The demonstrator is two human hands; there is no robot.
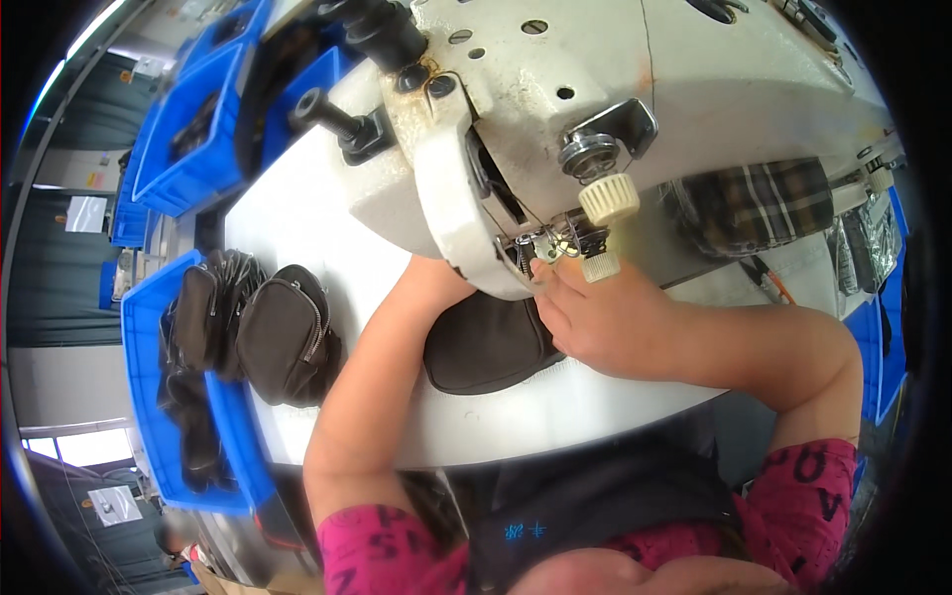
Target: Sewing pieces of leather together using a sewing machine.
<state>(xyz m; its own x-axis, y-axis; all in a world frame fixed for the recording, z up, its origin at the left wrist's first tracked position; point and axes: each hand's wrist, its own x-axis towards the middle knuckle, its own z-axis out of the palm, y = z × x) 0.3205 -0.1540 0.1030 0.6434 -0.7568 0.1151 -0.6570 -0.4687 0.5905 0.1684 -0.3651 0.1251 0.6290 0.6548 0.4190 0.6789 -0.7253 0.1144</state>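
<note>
One dark pouch lies lengthwise left-right under right hand, grip loosely released; left hand's grip hidden

The person wears a magenta short-sleeved top printed with dark letter-like shapes, its sleeves ending above the elbows so both forearms are bare. Over the chest lies a dark navy apron or bib with a small light-blue mark. No rings, watch or gloves show on the right hand.
</note>
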